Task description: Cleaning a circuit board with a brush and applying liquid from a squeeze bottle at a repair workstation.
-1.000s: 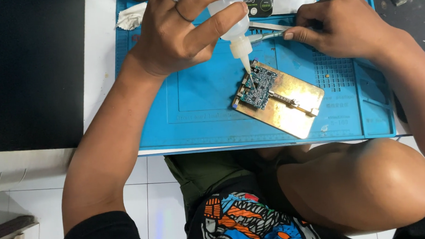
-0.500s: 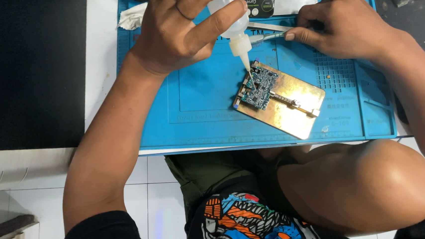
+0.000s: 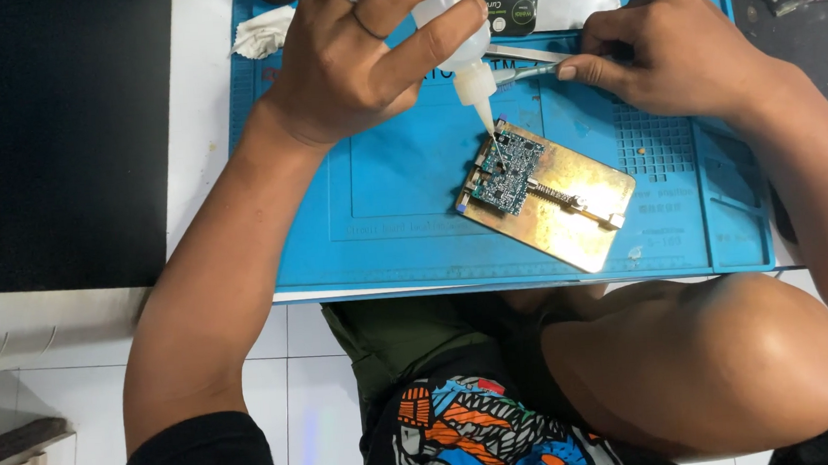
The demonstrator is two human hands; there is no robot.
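Your left hand [image 3: 354,62] tips a small translucent white plastic squeeze bottle [image 3: 458,35] nozzle-down onto the green circuit board [image 3: 507,171].

Fingers wrapped tight round the bottle; contents can't be told through the plastic. Needle tip touches the board's upper edge. Board sits clamped at the left end of a flat brass holder plate [image 3: 578,211] on the blue silicone work mat [image 3: 382,196]. Your right hand [image 3: 673,49] rests on the mat, pinching slim metal tweezers [image 3: 524,73], their tips just beside the nozzle.

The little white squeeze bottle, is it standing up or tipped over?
Tipped: the white plastic squeeze bottle points nozzle-down at the green circuit board, held by the left hand.
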